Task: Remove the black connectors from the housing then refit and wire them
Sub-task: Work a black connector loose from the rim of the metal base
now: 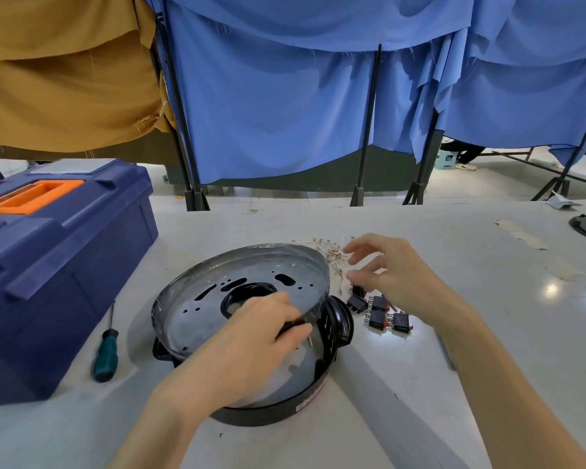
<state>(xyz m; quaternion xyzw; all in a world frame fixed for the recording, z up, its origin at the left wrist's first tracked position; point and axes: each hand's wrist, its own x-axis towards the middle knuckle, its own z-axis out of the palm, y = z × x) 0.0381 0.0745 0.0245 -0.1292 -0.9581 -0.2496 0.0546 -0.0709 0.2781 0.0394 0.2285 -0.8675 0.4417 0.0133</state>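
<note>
Black connectors point(379, 313) loose in a small cluster on the pale worktop point(487, 299), just right of the housing point(251, 272), several with red faces and short metal prongs showing. Right hand point(393, 269) poised over the back of the cluster, fingers point(362, 243) spread and relaxed, grasping nothing; thumb tip low beside the rearmost connector, contact impossible to judge; the other four connectors nearer the viewer, apart from the hand. Tangle of thin pale wires point(329, 253) with small metal terminals just beyond, between those fingertips and the far rim of the housing. Housing round and metallic, upturned and tilted, its perforated underside with a large central hole facing up, a black band around the lower edge and a black side handle point(340, 319) pointing toward the connectors. Left hand point(251, 336) reaching across the housing from the near side, fingers curled over its right rim next to the handle and gripping it, thumb pressed against the outer wall below. Green-handled screwdriver point(105, 353) flat on the worktop left of the housing, beside a closed dark blue toolbox point(48, 258) with an orange handle. Blue cloth point(285, 113) and mustard cloth point(65, 79) draped over black stands behind the worktop.
</note>
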